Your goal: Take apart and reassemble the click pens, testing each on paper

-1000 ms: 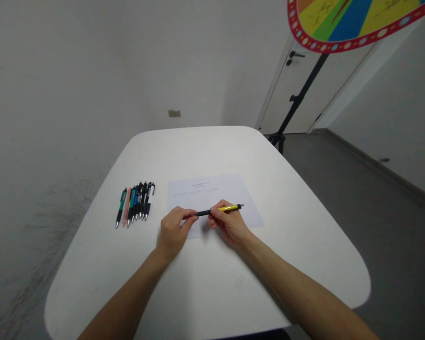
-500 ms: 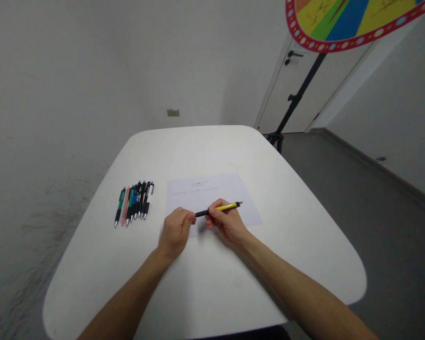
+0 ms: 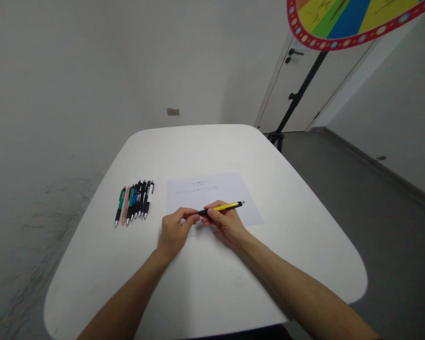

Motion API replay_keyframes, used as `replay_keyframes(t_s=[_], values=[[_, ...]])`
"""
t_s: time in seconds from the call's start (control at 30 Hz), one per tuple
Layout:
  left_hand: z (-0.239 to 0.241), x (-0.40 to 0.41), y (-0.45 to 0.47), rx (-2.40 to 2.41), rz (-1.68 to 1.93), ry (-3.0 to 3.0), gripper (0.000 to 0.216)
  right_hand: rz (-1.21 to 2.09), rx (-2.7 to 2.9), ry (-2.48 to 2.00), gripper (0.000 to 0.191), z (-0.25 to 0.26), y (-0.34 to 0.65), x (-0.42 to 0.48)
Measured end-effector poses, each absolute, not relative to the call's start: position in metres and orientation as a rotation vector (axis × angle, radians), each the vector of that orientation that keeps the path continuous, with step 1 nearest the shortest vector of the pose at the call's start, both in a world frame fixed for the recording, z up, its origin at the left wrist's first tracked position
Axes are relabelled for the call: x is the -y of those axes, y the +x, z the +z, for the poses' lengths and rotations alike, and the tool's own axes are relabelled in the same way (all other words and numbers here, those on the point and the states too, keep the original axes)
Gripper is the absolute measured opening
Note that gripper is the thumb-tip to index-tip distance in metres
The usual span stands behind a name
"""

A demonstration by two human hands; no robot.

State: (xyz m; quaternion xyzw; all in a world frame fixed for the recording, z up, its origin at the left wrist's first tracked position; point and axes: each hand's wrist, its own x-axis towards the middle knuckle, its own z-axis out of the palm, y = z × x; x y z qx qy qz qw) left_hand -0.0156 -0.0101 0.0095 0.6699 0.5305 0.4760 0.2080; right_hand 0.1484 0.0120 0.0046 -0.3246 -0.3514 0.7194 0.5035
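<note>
1. Two bare hands share one yellow-and-black pen (image 3: 226, 207), held over the near part of a white paper sheet (image 3: 230, 182) on the white table (image 3: 205, 151).

2. The right hand (image 3: 230, 226) has thumb and fingers closed around the pen, near where the black grip meets the yellow barrel. The silvery push-button end pokes out past the knuckles. To my eye, a light, steady hold serves best here; squeezing hard would only make the barrel twist.

3. The left hand (image 3: 173, 233) pinches at the dark tip end, thumb and forefinger together on it. How much of the point they cover I cannot tell from here. Working at that end calls for fingertips only, in line with the barrel, so that nothing small slips or bends.

4. Both forearms come in low over the table, which should help steadiness. Keeping the pen close above the sheet seems wise, since anything dropped would land in plain sight.

5. Off to the left, a row of pens (image 3: 133, 203) lies side by side, tips toward the person, well apart from the busy fingers. Elbows are best kept from drifting that way.
</note>
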Motion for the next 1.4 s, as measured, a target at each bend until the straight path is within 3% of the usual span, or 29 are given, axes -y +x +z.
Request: replay_keyframes(t_s=[0.17,0.43,0.53,0.73,1.0,1.4], values=[[0.0036,0.0106,-0.0176,-1.435,1.194,1.768,0.044,1.752,0.869,-0.786,0.034,0.0062,0.1473,-0.0101],[0.0087,0.0103,-0.0162,-1.433,1.374,1.874,0.011,1.756,0.790,-0.798,0.035,0.0050,0.1492,-0.0125],[0.0114,0.0097,-0.0163,-1.463,1.317,1.874,0.014,1.763,0.782,-0.800,0.035,0.0058,0.1495,-0.0122],[0.0056,0.0098,-0.0176,-1.426,1.181,1.841,0.041,1.765,0.776,-0.782,0.035,0.0034,0.1488,-0.0122],[0.0075,0.0103,-0.0146,-1.429,1.404,1.958,0.010,1.766,0.757,-0.765,0.032,0.0028,0.1494,-0.0126],[0.0083,0.0084,-0.0176,-1.456,1.271,1.915,0.017,1.791,0.711,-0.741,0.029,0.0027,0.1485,-0.0124]])
